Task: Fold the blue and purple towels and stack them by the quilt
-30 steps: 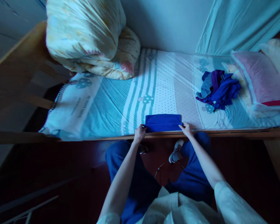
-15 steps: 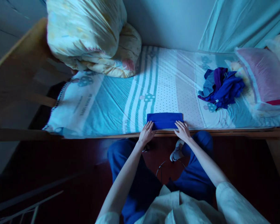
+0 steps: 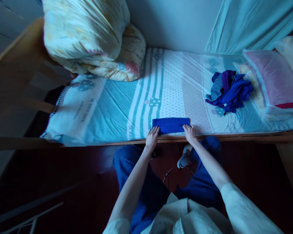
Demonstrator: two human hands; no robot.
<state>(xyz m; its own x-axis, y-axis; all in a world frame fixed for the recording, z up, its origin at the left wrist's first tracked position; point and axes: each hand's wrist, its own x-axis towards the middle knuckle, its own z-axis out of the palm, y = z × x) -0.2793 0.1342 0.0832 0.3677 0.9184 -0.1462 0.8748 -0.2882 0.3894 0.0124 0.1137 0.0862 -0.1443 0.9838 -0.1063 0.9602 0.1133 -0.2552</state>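
Observation:
A blue cloth [image 3: 171, 124], folded into a flat narrow rectangle, lies at the front edge of the bed. My left hand [image 3: 152, 137] is at its lower left corner, fingers bent over the fabric. At the lower right corner, my right hand [image 3: 189, 133] has its fingers curled onto the cloth. Both thumbs are hidden, but the hands look closed on the edge. Farther right on the bed is a crumpled pile of blue and purple clothes [image 3: 230, 91], touched by neither hand.
The bed's patterned sheet [image 3: 117, 107] runs along the wall. A bulky yellowish quilt [image 3: 88, 32] is heaped at the back left. A pink pillow [image 3: 275, 76] lies at the right end, below a hanging pale curtain [image 3: 244, 26]. The bed's wooden rail [image 3: 234, 138] borders my knees.
My fingers, flatter on the cloth before, are now more curled at its lower corners. The cloth stays in nearly the same place; the view has shifted slightly.

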